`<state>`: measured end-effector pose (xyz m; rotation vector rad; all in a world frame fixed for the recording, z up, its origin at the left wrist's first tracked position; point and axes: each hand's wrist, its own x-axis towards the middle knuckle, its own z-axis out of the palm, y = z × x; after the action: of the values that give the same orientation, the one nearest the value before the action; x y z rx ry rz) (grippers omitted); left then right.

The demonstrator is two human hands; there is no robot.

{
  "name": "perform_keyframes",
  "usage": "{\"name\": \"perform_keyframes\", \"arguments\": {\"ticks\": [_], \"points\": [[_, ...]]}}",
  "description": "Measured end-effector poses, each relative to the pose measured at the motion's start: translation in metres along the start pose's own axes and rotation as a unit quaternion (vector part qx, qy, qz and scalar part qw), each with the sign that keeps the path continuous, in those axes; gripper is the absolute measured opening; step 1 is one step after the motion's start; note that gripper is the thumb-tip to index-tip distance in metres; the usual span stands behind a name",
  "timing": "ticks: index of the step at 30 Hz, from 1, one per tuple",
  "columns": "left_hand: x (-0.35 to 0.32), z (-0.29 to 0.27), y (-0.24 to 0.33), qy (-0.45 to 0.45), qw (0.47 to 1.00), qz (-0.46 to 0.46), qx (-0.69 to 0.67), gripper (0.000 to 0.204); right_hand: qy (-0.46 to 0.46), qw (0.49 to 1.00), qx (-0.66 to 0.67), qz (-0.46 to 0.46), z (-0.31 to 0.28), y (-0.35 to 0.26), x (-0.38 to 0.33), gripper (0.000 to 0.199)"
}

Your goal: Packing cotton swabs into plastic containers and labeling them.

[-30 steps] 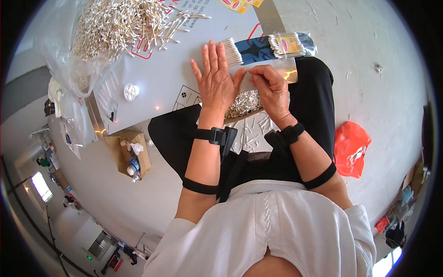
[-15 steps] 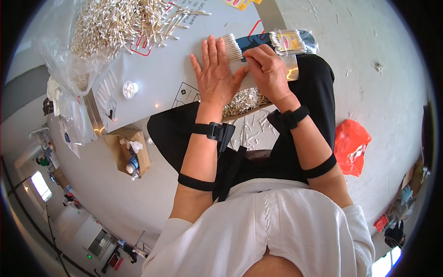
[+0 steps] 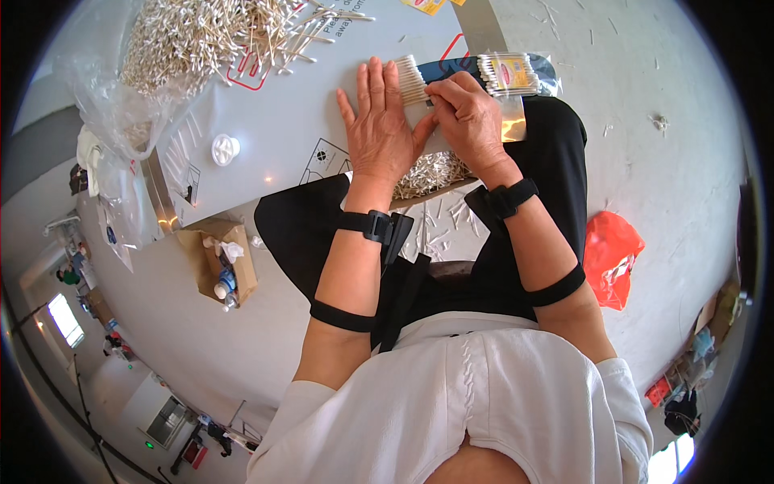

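Note:
My left hand point(image 3: 379, 129) lies flat, fingers spread, on the grey table point(image 3: 274, 121), its fingertips by a neat bundle of cotton swabs point(image 3: 413, 79). My right hand point(image 3: 470, 121) is curled beside it, fingers pinched on that bundle and on a clear plastic bag point(image 3: 511, 127) under it. Packed bags of swabs point(image 3: 509, 73) lie just past my right hand on a blue tray. A loose heap of swabs point(image 3: 431, 173) sits at the table edge under my wrists.
A big pile of loose cotton swabs point(image 3: 193, 36) covers the far left of the table, next to clear plastic bags point(image 3: 109, 113). A white cap point(image 3: 224, 149) lies on the table. On the floor are a cardboard box point(image 3: 222, 262) and an orange bag point(image 3: 611, 258).
My right hand has moved forward from the table edge onto the swab bundle. My left hand has stayed flat in nearly the same place.

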<state>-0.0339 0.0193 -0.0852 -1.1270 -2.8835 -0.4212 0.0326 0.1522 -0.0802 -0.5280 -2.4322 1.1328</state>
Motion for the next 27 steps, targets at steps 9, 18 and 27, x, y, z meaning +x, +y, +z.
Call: {"name": "perform_keyframes", "arguments": {"ticks": [9, 18, 27], "points": [[0.0002, 0.0027, -0.0006, 0.005, 1.0, -0.001, 0.001, 0.093, 0.005, 1.0, -0.009, -0.011, -0.0003, -0.0003, 0.0, 0.011], [0.001, 0.001, 0.0014, 0.018, 1.0, 0.002, 0.014, 0.09, 0.004, 1.0, -0.009, -0.016, -0.0003, 0.0001, -0.0004, 0.012], [0.001, 0.0001, 0.0012, 0.018, 1.0, 0.003, 0.009, 0.09, 0.009, 1.0, -0.014, -0.015, 0.001, -0.0003, -0.0002, 0.013]]}}
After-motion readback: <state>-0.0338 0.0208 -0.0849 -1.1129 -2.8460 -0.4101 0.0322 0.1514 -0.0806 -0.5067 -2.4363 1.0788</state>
